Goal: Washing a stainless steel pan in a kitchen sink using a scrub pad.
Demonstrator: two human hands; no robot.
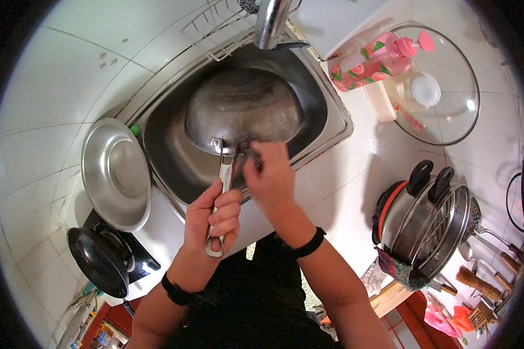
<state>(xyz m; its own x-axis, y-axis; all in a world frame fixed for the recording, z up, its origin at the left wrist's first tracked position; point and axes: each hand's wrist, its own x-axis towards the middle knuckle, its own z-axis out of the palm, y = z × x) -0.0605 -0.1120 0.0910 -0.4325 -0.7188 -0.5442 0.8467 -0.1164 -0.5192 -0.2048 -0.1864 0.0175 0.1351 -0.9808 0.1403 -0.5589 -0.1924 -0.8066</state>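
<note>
A grey metal wok (244, 107) lies tilted in the sink (169, 166), its broad worn surface facing up. My left hand (218, 215) is closed round the wok's long metal handle (226, 168), which points toward me. At the rim beside the handle's joint, my right hand (272, 180) is closed, slightly smeared by motion. Between its fingers and the wok shows a dark, rough scrubber (254, 160), mostly covered by the fingers. Black bands circle both my wrists.
Above the sink hang a faucet (272, 23) and a wire rack (218, 29). Left stand a steel basin (116, 174) and a black pan (99, 262). Right are a pink pump bottle (378, 61), a glass lid (454, 110), stacked pots (416, 221) and several utensils (495, 262).
</note>
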